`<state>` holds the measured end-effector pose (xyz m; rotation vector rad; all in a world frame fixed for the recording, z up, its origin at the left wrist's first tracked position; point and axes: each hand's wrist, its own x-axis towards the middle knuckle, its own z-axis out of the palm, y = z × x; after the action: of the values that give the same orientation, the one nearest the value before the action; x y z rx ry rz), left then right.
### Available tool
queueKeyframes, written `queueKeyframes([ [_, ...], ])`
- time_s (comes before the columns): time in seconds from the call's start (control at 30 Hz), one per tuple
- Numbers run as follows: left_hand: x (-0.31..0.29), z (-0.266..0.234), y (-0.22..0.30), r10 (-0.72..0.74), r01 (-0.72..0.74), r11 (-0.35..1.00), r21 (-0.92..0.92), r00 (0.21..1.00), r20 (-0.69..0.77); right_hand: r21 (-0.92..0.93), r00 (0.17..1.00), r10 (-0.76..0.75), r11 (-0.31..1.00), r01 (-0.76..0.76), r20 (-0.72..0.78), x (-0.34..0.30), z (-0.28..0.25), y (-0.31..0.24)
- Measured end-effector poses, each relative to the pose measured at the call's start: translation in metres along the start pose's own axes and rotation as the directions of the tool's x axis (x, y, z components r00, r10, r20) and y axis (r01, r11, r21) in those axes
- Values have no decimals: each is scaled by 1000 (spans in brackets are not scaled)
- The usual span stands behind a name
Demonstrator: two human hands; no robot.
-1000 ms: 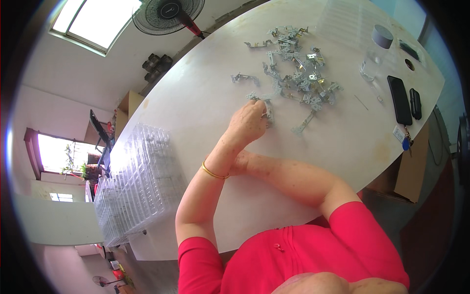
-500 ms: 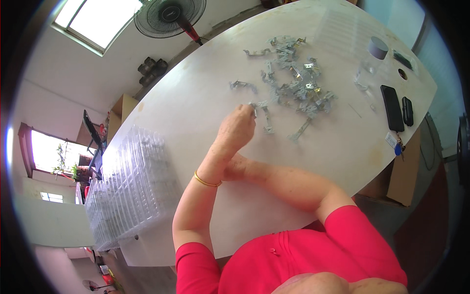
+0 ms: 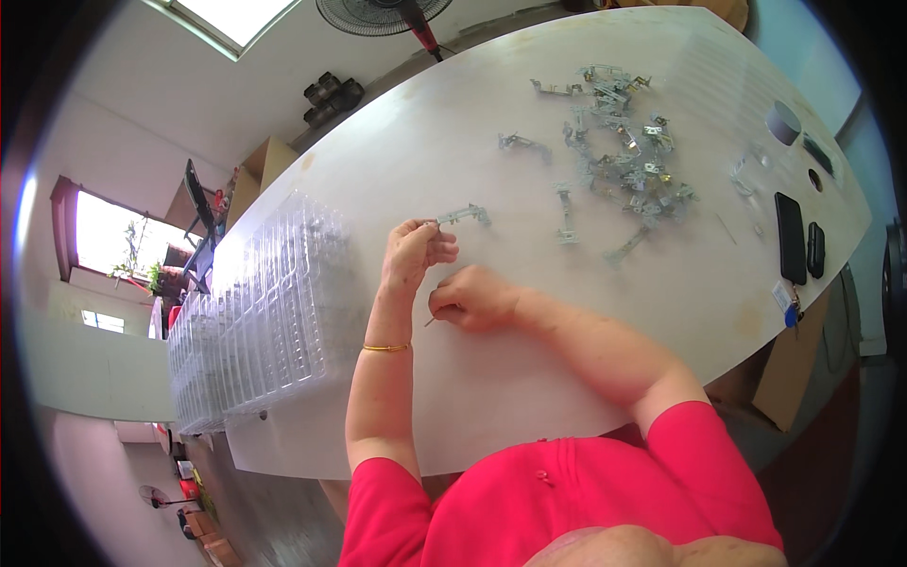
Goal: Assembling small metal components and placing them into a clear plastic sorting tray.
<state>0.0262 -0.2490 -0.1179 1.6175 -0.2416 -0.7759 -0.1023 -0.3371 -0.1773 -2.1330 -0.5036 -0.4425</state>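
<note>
On the left, trays (image 3: 274, 307) stack up near the edge of the tabletop (image 3: 529, 387), probably to leave our hands room. Next, our left hand (image 3: 408, 255) pinches a bracket (image 3: 463, 215) by its near end; it points rightward, perhaps so our fingers cover little of it. Whether it touches the tabletop, we cannot tell. Our right hand (image 3: 477, 298), just beside, has its grip curled round a thin rod (image 3: 430, 322); only the tip shows, so we cannot say what it is. Two loose brackets (image 3: 565, 215) lie farther right, apart from the pile (image 3: 642, 175), which seems heaped within our reach. At the far right sit a bottle (image 3: 783, 124), a phone (image 3: 792, 238) and a black case (image 3: 815, 250), likely kept aside from the metal parts.
</note>
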Motion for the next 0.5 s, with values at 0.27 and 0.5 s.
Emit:
queueKeyframes([
  [0.27, 1, -15, -21, 482, -216, 588, 779, 868, -123, 720, 839, 139, 452, -527, 526, 9, -42, -5],
  [0.5, 7, 18, -43, 816, -580, 135, 803, 525, 241, 982, 936, 332, 101, -162, 120, 2, -60, 26],
])
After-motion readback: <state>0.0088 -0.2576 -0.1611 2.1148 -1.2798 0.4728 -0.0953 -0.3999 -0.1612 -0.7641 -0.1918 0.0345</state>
